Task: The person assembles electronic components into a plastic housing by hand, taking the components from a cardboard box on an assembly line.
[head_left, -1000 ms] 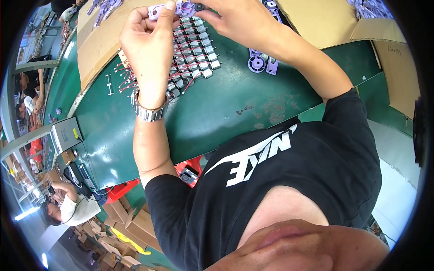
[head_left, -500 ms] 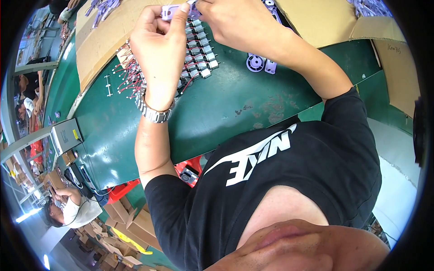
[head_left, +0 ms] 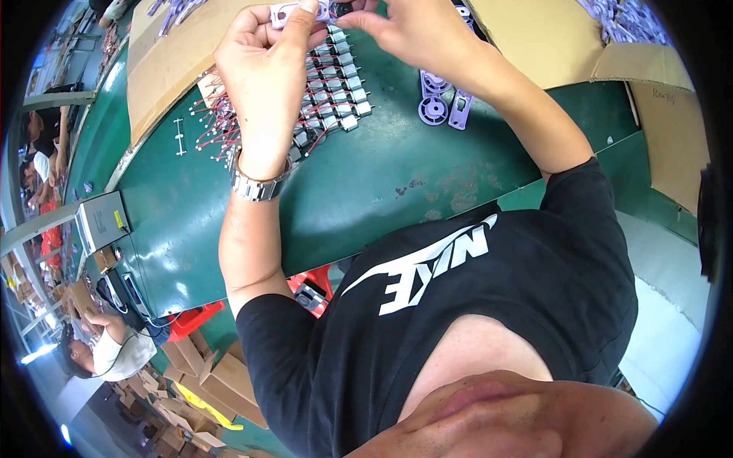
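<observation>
Near the top edge, my left hand (head_left: 263, 57) pinches a pale purple plastic part (head_left: 287, 15) between thumb and fingers. My right hand (head_left: 408, 34) is closed at the part's right end, its fingertips on a small black round piece (head_left: 343, 10). The view cuts off the top of both the part and my right fingers. Below the hands lie rows of small silver motors (head_left: 349, 122) with red and dark wires (head_left: 217, 126), partly hidden by my left hand and wrist. Purple plastic parts with round openings (head_left: 434, 111) lie right of the motors, beside a longer purple piece (head_left: 460, 109).
The green table (head_left: 359, 198) bears a thin white rod-like piece (head_left: 180, 137) at left. Cardboard (head_left: 172, 72) covers the far left. An open carton (head_left: 534, 38) with many purple parts (head_left: 626, 21) stands at right. A metal box (head_left: 101, 223) sits left; another person (head_left: 122, 355) is beyond.
My right hand has drawn slightly right and its fingers have shifted, so the black round piece now shows at the purple part's end. My left hand keeps its grip.
</observation>
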Action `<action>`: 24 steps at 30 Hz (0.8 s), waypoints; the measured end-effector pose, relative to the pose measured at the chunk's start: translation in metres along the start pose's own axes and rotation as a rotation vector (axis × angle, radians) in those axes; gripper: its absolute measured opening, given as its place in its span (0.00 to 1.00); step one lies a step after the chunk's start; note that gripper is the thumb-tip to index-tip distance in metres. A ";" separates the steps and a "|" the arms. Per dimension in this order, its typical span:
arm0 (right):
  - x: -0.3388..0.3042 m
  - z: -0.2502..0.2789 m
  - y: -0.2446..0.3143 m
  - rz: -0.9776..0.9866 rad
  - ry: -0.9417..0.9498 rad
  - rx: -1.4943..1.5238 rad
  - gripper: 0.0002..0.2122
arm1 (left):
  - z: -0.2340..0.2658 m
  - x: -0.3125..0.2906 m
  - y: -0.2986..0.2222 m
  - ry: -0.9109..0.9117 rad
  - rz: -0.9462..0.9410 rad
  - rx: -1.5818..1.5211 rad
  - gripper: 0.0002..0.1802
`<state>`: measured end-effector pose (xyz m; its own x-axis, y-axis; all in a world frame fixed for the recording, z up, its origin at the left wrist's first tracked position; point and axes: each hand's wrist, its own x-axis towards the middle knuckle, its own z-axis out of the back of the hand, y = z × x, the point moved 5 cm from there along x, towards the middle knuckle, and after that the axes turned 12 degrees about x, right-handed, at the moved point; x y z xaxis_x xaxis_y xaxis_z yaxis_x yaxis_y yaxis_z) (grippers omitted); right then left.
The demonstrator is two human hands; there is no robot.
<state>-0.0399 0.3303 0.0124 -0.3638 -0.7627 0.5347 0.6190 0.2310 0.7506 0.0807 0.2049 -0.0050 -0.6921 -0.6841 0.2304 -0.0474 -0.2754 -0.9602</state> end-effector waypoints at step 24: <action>0.006 -0.011 -0.065 -0.555 0.202 0.753 0.14 | -0.003 0.006 0.011 0.119 0.070 -0.177 0.09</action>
<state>-0.0748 0.3045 -0.0376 -0.3000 -0.9539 0.0035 -0.2415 0.0795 0.9671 0.0738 0.1994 -0.0145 -0.7776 -0.6102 0.1519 -0.1145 -0.1001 -0.9884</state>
